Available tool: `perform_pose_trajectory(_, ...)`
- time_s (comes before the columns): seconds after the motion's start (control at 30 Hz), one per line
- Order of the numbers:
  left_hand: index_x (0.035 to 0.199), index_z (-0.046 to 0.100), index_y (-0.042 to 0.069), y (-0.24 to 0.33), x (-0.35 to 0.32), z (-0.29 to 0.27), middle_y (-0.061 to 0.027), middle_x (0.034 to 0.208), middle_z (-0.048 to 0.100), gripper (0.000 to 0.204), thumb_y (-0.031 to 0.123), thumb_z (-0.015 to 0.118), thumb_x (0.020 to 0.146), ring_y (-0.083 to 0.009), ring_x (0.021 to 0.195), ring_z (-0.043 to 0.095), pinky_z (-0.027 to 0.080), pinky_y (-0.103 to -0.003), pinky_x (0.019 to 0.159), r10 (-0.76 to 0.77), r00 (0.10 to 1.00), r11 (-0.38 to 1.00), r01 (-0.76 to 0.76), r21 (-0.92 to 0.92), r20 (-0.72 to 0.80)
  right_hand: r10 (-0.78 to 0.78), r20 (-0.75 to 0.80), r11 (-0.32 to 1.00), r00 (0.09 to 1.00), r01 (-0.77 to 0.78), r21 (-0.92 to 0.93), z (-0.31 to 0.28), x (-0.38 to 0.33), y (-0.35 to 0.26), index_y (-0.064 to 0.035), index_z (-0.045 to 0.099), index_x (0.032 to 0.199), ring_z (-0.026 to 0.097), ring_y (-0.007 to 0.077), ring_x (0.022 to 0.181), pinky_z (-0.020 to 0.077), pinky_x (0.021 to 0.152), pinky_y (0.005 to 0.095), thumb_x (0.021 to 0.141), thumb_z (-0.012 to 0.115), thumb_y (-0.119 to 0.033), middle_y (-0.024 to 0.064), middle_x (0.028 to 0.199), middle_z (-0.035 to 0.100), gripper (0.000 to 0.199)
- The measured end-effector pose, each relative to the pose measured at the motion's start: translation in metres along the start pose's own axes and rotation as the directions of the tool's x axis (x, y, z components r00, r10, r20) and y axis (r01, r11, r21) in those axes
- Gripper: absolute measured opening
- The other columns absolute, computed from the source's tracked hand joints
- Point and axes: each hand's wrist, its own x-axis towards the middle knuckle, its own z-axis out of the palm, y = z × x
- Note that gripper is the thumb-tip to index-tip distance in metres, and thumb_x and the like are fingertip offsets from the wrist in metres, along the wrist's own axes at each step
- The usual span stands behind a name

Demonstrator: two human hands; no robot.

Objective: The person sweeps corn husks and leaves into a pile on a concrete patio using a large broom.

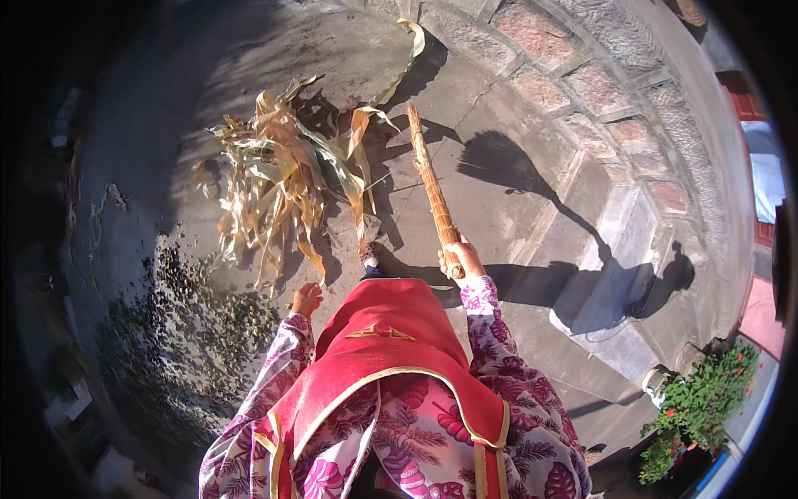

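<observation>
My right hand [462, 259] is wrapped round the lower end of a straw broom [431, 183], which points up and away from me. The broom is seen nearly edge-on; its fan-shaped head shows in the shadow on the ground. Low at my left side, my left hand [307, 299] hangs with loosely bent fingers and nothing visible in it. Ahead and to the left lies a heap of dry corn husks and leaves [278, 162], beyond the left hand and apart from it. A long curled corn leaf [407, 62] lies farther off.
Dark dried plant bits [187, 324] are spread over the concrete ground at the left. Stone steps [611, 270] rise on the right, below a curved stone wall [603, 83]. A potted plant with red flowers [702, 403] stands at the lower right. One shoe [368, 256] shows beyond my red apron [395, 320].
</observation>
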Motion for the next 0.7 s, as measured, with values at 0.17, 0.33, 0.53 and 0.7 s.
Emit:
perform_pose_trajectory(0.17,0.095,0.052,0.0,0.036,0.018,0.015,-0.0035,0.072,0.054,0.027,0.021,0.048,0.077,-0.0107,0.059,0.051,0.039,-0.021,0.047,0.038,0.999,0.999,-0.038,-0.002,0.0,0.025,-0.325,0.928,0.945,0.099,0.36,-0.052,0.033,-0.021,-0.0101,0.045,0.083,0.05,0.0146,0.053,0.0421,0.044,0.0247,0.068,0.052,-0.018,0.0068,0.067,0.05,0.019)
perform_pose_trajectory(0.33,0.093,0.053,-0.001,0.057,0.03,0.043,-0.0039,0.067,0.053,0.028,0.022,0.049,0.076,-0.0111,0.053,0.05,0.039,-0.022,0.044,-0.003,0.998,0.997,-0.002,-0.072,-0.067,0.116,-0.297,0.85,0.948,0.06,0.524,-0.106,0.09,-0.078,-0.0125,0.046,0.07,0.051,0.0147,0.049,0.041,0.043,0.0279,0.067,0.056,-0.02,0.0018,0.056,0.049,0.012)
perform_pose_trajectory(0.53,0.09,0.054,-0.001,0.112,0.019,0.105,-0.0042,0.068,0.053,0.027,0.021,0.049,0.075,-0.0118,0.054,0.051,0.039,-0.023,0.045,-0.078,0.981,0.983,0.046,-0.177,-0.177,0.272,-0.238,0.958,0.932,-0.238,0.162,-0.026,0.153,-0.107,-0.0122,0.04,0.078,0.048,0.0161,0.043,0.0376,0.033,0.0293,0.065,0.05,-0.01,0.0026,0.051,0.043,0.017)
perform_pose_trajectory(0.7,0.091,0.053,0.0,0.173,0.002,0.186,-0.0041,0.071,0.053,0.024,0.018,0.049,0.076,-0.0115,0.058,0.05,0.038,-0.021,0.048,-0.055,0.995,0.903,0.014,-0.43,-0.085,0.385,0.136,0.923,0.913,-0.375,-0.091,0.03,0.188,-0.177,-0.011,0.036,0.088,0.045,0.018,0.042,0.0397,0.035,0.0291,0.067,0.049,-0.014,0.0074,0.058,0.045,0.025)
